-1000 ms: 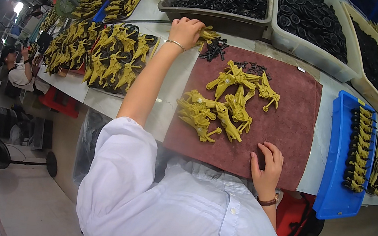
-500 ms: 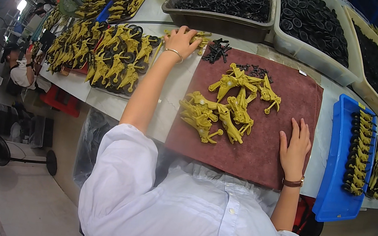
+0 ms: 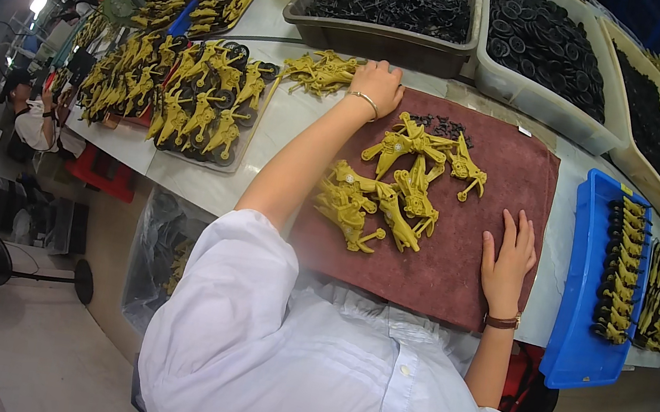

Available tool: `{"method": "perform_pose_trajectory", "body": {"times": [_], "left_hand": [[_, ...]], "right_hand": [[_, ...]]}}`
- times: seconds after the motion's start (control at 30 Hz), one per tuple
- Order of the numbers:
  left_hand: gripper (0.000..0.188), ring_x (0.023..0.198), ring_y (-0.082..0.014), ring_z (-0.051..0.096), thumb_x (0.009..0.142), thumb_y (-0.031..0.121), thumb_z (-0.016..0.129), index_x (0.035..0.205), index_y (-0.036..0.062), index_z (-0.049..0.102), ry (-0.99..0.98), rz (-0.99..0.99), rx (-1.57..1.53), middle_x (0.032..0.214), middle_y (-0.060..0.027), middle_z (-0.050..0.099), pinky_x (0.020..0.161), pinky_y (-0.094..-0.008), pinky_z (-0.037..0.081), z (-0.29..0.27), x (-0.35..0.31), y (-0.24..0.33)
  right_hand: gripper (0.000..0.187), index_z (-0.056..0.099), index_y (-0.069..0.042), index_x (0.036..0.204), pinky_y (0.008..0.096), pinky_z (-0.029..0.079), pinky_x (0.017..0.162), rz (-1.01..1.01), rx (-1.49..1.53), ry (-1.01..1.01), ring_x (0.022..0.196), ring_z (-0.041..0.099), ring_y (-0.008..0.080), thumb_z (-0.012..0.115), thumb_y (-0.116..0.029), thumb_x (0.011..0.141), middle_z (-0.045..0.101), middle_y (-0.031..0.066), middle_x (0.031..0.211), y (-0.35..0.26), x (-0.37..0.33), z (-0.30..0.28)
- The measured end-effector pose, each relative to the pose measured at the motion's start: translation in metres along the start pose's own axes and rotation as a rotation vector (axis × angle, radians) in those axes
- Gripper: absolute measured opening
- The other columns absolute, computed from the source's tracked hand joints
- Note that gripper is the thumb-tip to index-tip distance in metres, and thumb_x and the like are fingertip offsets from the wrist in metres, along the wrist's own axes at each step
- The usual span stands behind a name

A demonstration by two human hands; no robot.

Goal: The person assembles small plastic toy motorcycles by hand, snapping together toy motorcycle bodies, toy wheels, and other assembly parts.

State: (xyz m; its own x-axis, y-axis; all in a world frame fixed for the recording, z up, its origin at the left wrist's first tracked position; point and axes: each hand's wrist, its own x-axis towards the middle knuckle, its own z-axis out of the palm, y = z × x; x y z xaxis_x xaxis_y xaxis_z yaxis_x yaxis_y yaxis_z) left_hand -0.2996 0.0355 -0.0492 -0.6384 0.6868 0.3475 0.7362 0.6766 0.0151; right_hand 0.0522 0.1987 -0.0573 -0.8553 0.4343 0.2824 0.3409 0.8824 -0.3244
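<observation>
My left hand [image 3: 378,87] is at the far left corner of the brown cloth [image 3: 455,292]. Its fingers curl down over the small black plastic parts there and hide them. Just left of it lies a loose heap of yellow-green plastic pieces [image 3: 319,73]. On the cloth's right side my right hand [image 3: 508,255] rests flat, fingers apart, holding nothing. Between the hands, several yellow-green plastic assemblies [image 3: 399,187] lie in a loose cluster. A few tiny black pieces [image 3: 445,127] sit behind that cluster.
Behind the cloth stand a grey bin [image 3: 379,45] of black parts and a white bin [image 3: 531,100] of black wheels. A blue tray [image 3: 575,334] with a row of wheeled pieces is at the right. Wheeled yellow-green assemblies [image 3: 215,112] fill a tray at the left.
My left hand has moved right, from the yellow-green heap onto the pile of black parts, uncovering the heap. My right hand stays flat on the cloth.
</observation>
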Motion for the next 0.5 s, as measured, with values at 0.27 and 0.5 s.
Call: {"method": "perform_pose_trajectory", "body": {"times": [0.27, 0.5], "left_hand": [[0.02, 0.093, -0.0346, 0.058, 0.082, 0.016, 0.058, 0.096, 0.0087, 0.068, -0.002, -0.063, -0.226, 0.096, -0.0152, 0.06, 0.087, -0.0447, 0.047, 0.011, 0.015, -0.01], [0.013, 0.084, -0.0333, 0.059, 0.078, 0.008, 0.06, 0.088, 0.0057, 0.067, 0.091, -0.007, -0.444, 0.094, -0.0145, 0.058, 0.079, -0.0412, 0.05, 0.012, 0.02, -0.024]], "right_hand": [[0.047, 0.049, -0.008, 0.134, 0.0493, 0.024, 0.107, 0.012, -0.002, 0.022, 0.135, 0.031, 0.0355, 0.058, -0.028, 0.092, 0.039, 0.0167, 0.144, 0.0, -0.001, -0.001], [0.047, 0.049, -0.009, 0.134, 0.0483, 0.024, 0.107, 0.006, 0.015, 0.031, 0.136, 0.031, 0.0345, 0.059, -0.028, 0.092, 0.04, 0.0161, 0.143, 0.0, 0.0, -0.001]]}}
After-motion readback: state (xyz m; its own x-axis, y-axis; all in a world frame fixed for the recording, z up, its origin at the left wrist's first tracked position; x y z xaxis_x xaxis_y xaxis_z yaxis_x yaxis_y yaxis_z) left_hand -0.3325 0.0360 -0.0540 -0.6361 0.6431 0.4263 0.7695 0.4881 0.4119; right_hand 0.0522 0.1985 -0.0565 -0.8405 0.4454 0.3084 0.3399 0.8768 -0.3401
